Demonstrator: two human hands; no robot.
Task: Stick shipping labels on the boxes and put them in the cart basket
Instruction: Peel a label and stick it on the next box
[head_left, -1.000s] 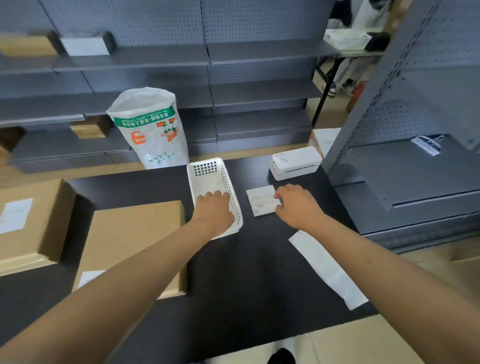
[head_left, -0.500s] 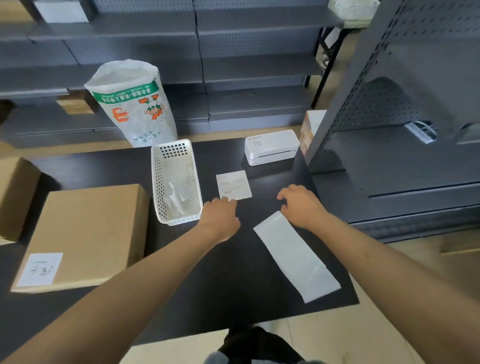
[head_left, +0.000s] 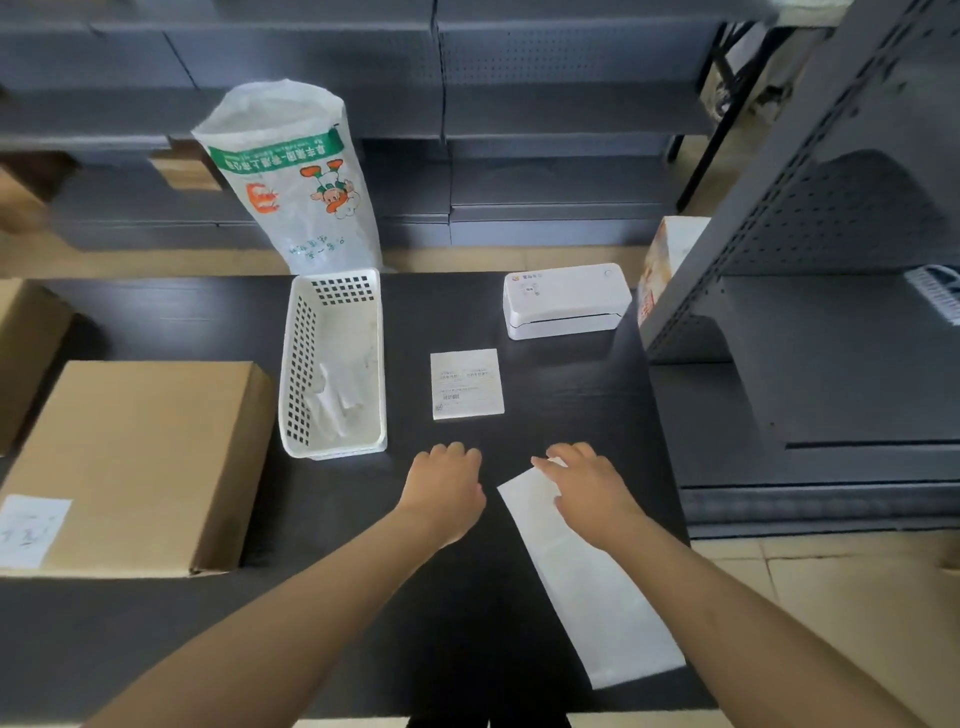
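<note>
**Two hands over a packing table**

A black table (head_left: 467, 597) holds a labelled cardboard box (head_left: 140, 462) at left, a white basket (head_left: 296, 374), a label printer (head_left: 566, 301) and a printed shipping label (head_left: 466, 383) in the middle. The right hand (head_left: 587, 493) rests relaxed fingers on a long paper strip (head_left: 597, 597). The left hand (head_left: 447, 488) hovers, fingers loosely curled, holding nothing.

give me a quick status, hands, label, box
Left hand curled, empty. Right hand flat on white paper strip. Printed label lies untouched on table. Cardboard box left, nothing between.
</note>
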